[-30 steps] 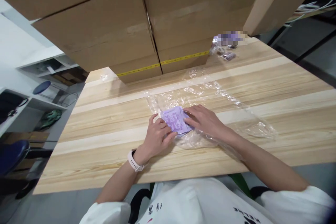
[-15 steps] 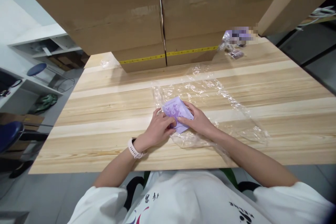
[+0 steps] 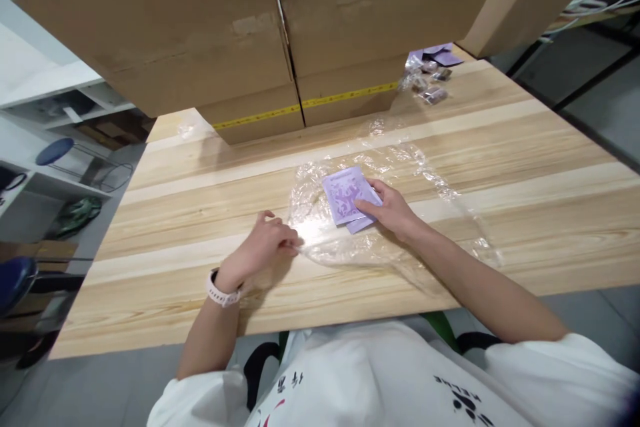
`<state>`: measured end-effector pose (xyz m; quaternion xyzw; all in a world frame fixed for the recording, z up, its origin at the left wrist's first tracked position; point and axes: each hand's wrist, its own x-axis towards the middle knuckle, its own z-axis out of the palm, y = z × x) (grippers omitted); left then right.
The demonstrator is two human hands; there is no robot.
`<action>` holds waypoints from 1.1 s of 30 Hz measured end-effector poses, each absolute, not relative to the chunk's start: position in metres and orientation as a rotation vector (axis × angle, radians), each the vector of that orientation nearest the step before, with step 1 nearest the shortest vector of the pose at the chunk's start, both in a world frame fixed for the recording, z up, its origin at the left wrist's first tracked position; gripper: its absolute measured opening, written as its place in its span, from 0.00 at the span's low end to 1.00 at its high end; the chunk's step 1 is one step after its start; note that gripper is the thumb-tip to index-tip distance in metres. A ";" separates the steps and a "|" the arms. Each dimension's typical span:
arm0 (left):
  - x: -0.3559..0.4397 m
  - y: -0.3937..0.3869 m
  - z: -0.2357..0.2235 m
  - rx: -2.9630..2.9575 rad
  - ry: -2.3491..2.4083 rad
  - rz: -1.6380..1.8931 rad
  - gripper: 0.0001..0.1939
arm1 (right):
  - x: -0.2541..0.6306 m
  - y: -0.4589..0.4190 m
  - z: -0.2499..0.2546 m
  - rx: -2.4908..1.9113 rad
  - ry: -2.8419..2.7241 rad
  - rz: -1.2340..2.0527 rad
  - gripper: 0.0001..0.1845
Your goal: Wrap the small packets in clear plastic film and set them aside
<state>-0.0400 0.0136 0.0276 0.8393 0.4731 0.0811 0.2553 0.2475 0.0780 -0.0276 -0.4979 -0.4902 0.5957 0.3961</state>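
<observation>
Right hand (image 3: 393,210): closed on the packets (image 3: 346,195), thumb laid flat on the upper face, fingers behind the right edge. At least two purple packets are in the grip, overlapping; the lower one shows past the near edge of the upper, which bears a darker printed pattern. They are over the middle of the film (image 3: 443,190) – whether resting on it or raised slightly cannot be told.

Left hand (image 3: 274,240): narrow, fingertips pinched on the film's near left edge, well apart from the packets. A pale watch (image 3: 223,292) sits on the left wrist. The film is clear and creased, spread on the table (image 3: 165,253), and extends beneath the right forearm.

Table: light wood with striped grain. Cardboard boxes (image 3: 170,33) stand along the far side, a yellow tape (image 3: 350,95) running low across their fronts. At the far right corner, beside the boxes, lie purple pouches (image 3: 446,57) – with small wrapped pieces (image 3: 434,95) just in front. Clear wrap (image 3: 191,127) lies at the far left corner.

Left of the table: white shelves (image 3: 95,95) and a blue stool (image 3: 54,151).
</observation>
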 end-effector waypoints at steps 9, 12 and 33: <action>-0.111 0.020 0.059 2.100 1.888 0.711 0.11 | 0.252 0.065 -0.014 -1.086 -1.304 1.672 0.28; -0.081 0.021 0.071 1.934 1.837 1.062 0.14 | 0.252 0.059 -0.003 -1.115 -1.448 1.383 0.26; 0.055 0.060 -0.007 1.050 0.959 1.045 0.18 | 0.266 0.060 0.007 -1.207 -1.750 1.177 0.35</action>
